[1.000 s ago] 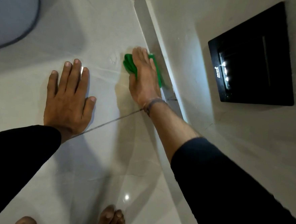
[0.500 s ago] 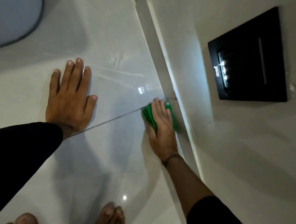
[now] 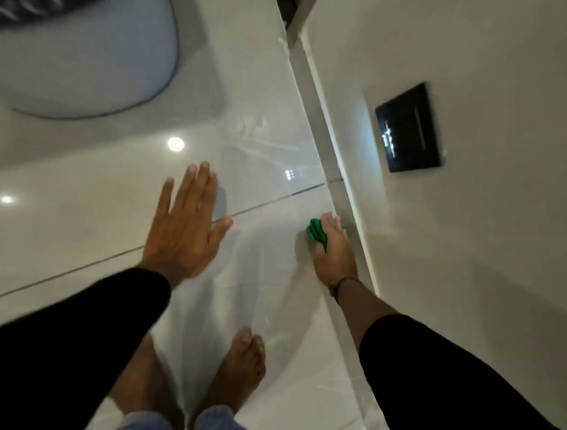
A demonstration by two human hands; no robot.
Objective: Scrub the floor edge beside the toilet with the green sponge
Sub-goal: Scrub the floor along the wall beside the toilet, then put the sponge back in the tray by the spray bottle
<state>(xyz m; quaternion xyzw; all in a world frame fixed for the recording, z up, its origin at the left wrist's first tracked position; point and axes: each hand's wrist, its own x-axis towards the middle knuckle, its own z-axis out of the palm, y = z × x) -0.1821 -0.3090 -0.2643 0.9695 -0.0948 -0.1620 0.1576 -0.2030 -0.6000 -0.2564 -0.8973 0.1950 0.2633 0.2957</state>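
The toilet [image 3: 85, 50] stands far left on the floor [image 3: 265, 113]. The wall [image 3: 473, 261] runs along the right, with a panel [image 3: 409, 128] on it. The sponge [image 3: 318, 230] lies under the right hand [image 3: 335, 252] at the floor edge. The left hand [image 3: 183, 231] is left of it, and two feet [image 3: 241, 363] are near.

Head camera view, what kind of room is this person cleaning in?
Most likely a bathroom. A toilet stands on glossy pale floor tiles, a black flush plate is set in the wall, and the right hand presses a green sponge along the floor edge.
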